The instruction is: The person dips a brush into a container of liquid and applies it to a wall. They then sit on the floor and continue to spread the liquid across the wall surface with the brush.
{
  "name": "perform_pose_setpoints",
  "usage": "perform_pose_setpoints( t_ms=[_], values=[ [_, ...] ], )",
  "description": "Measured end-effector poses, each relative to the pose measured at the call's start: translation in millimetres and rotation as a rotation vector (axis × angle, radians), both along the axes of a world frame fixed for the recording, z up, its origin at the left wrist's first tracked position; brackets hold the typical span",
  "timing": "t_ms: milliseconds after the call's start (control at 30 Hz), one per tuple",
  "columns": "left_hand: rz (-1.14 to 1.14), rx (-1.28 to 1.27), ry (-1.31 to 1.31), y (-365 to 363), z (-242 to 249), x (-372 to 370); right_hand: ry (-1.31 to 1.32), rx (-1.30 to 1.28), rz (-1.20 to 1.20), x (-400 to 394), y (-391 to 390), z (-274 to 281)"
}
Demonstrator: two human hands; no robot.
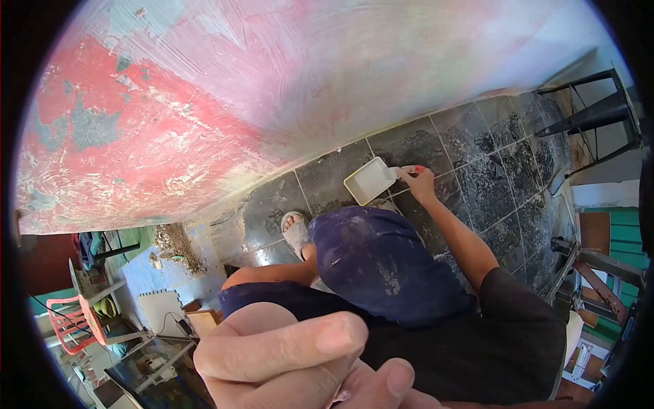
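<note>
Right hand [418, 184] grips a pale handle [396, 172] at one end of a white rectangular open tray [371, 180]; can't tell if one piece. Tray's over the dark tiled floor [470, 144], near its wall-side edge, long axis roughly along that edge, open face toward camera. Left hand [272, 347]: fingers curled, can't tell if grasping.

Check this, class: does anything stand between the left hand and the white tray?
Yes. In this view the bent knee, in navy cloth, lies between the left hand and the white tray. The right hand is beside the tray, with no such obstacle visible.
</note>
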State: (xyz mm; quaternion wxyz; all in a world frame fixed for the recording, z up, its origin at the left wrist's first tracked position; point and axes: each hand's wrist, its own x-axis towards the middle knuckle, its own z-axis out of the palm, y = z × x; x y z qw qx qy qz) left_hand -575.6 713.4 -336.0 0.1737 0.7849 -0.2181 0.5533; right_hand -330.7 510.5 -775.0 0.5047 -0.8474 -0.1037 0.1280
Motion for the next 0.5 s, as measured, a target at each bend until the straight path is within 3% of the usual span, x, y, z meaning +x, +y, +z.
perform_pose_setpoints(
  t_ms=[67,200,267,400,500],
  values=[
    [0.304,-0.228,0.024,-27.9,1.7,-4.3,0.004,-0.019,0.016,0.0,1.4,-5.8],
    [0.307,-0.217,0.046,-15.8,2.2,-7.9,-0.013,-0.099,0.021,4.1,-5.9,-5.8],
    [0.039,0.09,-0.031,17.7,-0.7,-2.0,-0.024,-0.091,0.012,5.0,-10.5,-4.9],
    [0.016,0.12,-0.177,22.7,-10.1,4.8,0.032,0.085,-0.132,1.1,-17.9,5.0],
    [0.171,-0.126,0.136,5.2,11.8,11.5,0.202,0.345,-0.252,-5.4,-21.2,15.1]
  ],
)
